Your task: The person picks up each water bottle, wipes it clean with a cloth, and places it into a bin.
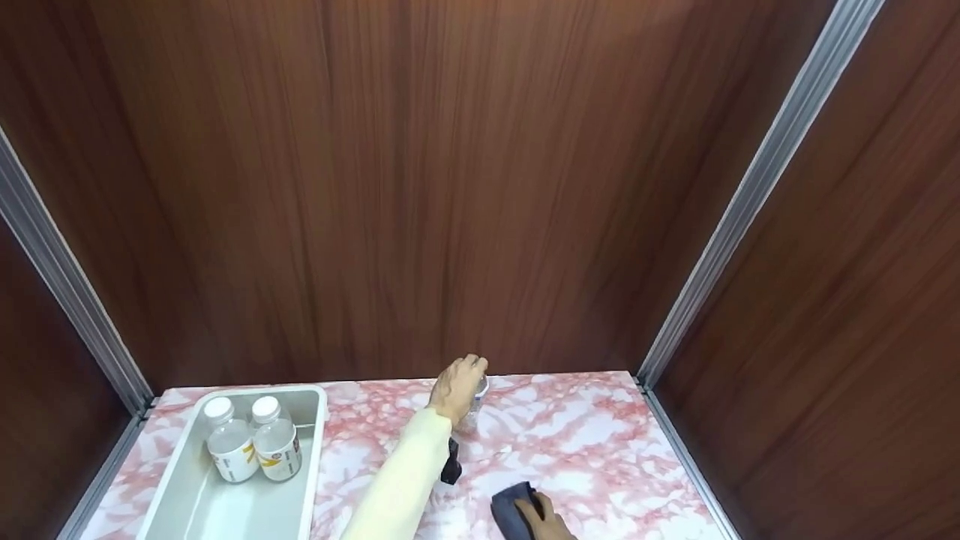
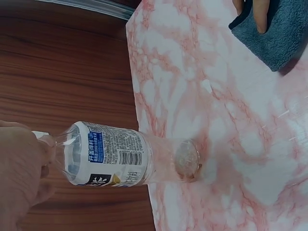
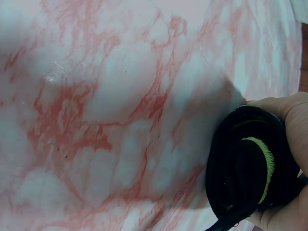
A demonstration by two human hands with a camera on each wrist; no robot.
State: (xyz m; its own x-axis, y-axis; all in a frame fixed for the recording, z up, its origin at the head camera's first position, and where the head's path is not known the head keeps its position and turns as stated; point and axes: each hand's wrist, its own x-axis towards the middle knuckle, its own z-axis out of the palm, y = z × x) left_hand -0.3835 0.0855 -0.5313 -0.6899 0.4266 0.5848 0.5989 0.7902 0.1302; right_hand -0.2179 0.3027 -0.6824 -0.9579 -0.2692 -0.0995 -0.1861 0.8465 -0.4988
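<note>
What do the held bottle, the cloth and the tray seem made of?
Bottle: clear, glossy, likely thin plastic; its lower part is see-through. Cloth: matte, probably microfibre; its nap looks fuzzy. Tray: pale, smooth, probably moulded plastic; its corners are rounded.

The left arm (image 1: 401, 480) stretches forward, the left hand (image 1: 455, 386) at its end with fingers (image 1: 474, 363) curled in a pinch. Nearer the body than those fingers, and to their right, the right hand (image 1: 551, 523) grips with bent fingers.
</note>
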